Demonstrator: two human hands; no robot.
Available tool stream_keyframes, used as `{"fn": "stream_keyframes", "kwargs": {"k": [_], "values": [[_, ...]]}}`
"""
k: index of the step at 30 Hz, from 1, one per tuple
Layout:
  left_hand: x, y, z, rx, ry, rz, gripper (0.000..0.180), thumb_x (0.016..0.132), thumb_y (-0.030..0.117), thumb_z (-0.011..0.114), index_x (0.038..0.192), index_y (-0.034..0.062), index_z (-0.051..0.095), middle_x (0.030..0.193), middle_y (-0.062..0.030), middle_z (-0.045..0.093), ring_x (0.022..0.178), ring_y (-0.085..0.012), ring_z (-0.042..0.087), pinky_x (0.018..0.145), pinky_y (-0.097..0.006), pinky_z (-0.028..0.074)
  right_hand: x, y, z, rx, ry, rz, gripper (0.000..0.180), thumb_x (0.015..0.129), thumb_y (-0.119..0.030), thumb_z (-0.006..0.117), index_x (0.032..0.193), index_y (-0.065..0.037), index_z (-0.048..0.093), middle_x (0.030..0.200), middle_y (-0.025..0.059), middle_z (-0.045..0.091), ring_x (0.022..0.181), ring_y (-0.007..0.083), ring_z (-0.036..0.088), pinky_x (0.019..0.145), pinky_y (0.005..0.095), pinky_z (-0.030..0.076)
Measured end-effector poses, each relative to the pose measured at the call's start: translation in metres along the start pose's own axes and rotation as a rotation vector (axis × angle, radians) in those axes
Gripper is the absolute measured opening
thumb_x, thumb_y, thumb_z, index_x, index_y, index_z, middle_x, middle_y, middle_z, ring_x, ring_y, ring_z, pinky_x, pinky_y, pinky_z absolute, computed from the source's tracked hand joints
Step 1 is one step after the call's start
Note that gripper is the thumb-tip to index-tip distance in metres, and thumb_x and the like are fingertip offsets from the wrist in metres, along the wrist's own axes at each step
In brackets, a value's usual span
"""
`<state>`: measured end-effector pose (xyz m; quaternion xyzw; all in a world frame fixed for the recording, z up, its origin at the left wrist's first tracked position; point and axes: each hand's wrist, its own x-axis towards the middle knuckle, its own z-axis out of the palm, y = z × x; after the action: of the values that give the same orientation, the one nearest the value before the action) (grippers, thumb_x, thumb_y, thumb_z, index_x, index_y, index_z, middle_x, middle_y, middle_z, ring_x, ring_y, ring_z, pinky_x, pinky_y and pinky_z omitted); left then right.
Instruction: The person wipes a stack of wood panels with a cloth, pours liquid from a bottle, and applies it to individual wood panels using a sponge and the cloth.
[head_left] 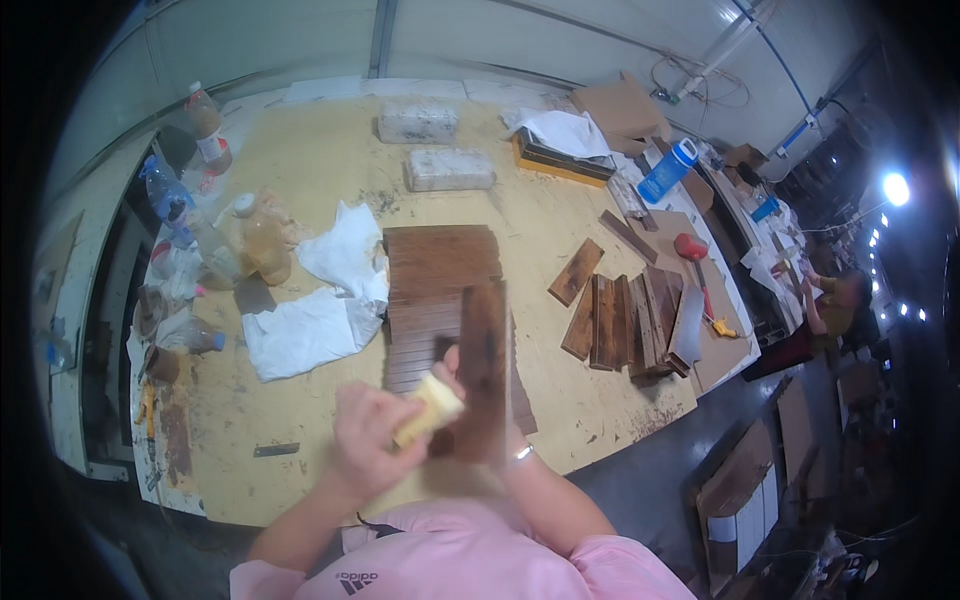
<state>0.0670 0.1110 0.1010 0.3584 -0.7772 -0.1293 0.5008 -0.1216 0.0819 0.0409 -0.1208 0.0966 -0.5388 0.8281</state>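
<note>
1. Board (484,370): dark brown, in front of the person's chest, over near end of slat panel (440,255). Long axis runs approx. away from body, far end top of view, near end close to R wrist. Blurred; exact tilt n/c (not clear).
2. Relation: board lies immed. to right of L hand (375,435), w/ pad (428,411) btwn. Pad sits by board's L long edge, nearer half. Contact pad/board: can't tell, view overlaps.
3. L hand: fingers bent, closed in a pinch on pad, pale yellow, block-shaped. Pad's free end points right & away, twd board.
4. R hand (452,370): mostly hidden behind board; fingertips show at board's L edge, wrist w/ band (523,454) at R. Appears to grip board across its width; finger spread behind n/c.
5. Nearer hand: R is on board; L alongside, pad first.
6. Surrounds: white cloth (300,335) left of panel; loose boards (612,325) well apart, to right; metal strip (277,450) left of L hand, on table (575,415).
</note>
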Motion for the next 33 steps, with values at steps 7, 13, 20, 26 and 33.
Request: {"fn": "stream_keyframes", "kwargs": {"k": [7, 13, 20, 26, 33], "values": [[-0.017, 0.029, 0.019, -0.089, -0.074, 0.131, 0.046, 0.055, 0.01, 0.079, 0.1, 0.0119, 0.069, 0.087, -0.0022, 0.059, 0.075, -0.0234, 0.055, 0.069, -0.038, 0.038, 0.02, -0.016, 0.015, 0.123, -0.167, -0.154, 0.02, 0.102, -0.024, 0.045, 0.1, -0.006, 0.054, 0.068, 0.0047, 0.041, 0.059, 0.0156, 0.041, 0.052, 0.0268, 0.038], [-0.034, 0.014, 0.008, -0.021, -0.054, 0.004, 0.045, 0.054, 0.011, 0.078, 0.099, 0.0125, 0.071, 0.085, 0.0002, 0.059, 0.074, -0.0216, 0.056, 0.07, -0.037, 0.038, 0.012, -0.022, 0.017, 0.137, -0.181, -0.188, 0.02, 0.1, -0.024, 0.047, 0.099, -0.004, 0.049, 0.071, 0.004, 0.039, 0.062, 0.015, 0.039, 0.058, 0.0268, 0.037], [-0.039, 0.007, 0.009, 0.001, -0.126, 0.074, 0.048, 0.055, 0.01, 0.078, 0.102, 0.0126, 0.069, 0.089, -0.0019, 0.061, 0.076, -0.0225, 0.057, 0.071, -0.038, 0.039, 0.008, -0.033, 0.022, 0.185, -0.235, -0.189, 0.021, 0.102, -0.024, 0.047, 0.1, -0.003, 0.049, 0.071, 0.004, 0.039, 0.063, 0.0148, 0.04, 0.058, 0.027, 0.038], [-0.032, 0.016, 0.009, -0.034, -0.093, 0.071, 0.046, 0.056, 0.007, 0.078, 0.101, 0.0119, 0.069, 0.091, -0.0047, 0.062, 0.079, -0.0245, 0.057, 0.071, -0.039, 0.041, 0.007, -0.031, 0.017, 0.211, -0.201, -0.196, 0.025, 0.104, -0.026, 0.044, 0.1, -0.002, 0.049, 0.071, 0.0043, 0.04, 0.061, 0.0147, 0.04, 0.056, 0.0279, 0.038], [-0.072, -0.047, -0.042, -0.107, 0.104, -0.624, 0.031, 0.074, -0.002, 0.075, 0.103, 0.0047, 0.065, 0.092, -0.0067, 0.062, 0.084, -0.0195, 0.06, 0.075, -0.032, 0.049, -0.005, -0.035, 0.016, 0.256, -0.254, -0.231, 0.024, 0.104, -0.024, 0.044, 0.1, -0.001, 0.044, 0.072, 0.0051, 0.038, 0.061, 0.0154, 0.041, 0.055, 0.0295, 0.038]]}}
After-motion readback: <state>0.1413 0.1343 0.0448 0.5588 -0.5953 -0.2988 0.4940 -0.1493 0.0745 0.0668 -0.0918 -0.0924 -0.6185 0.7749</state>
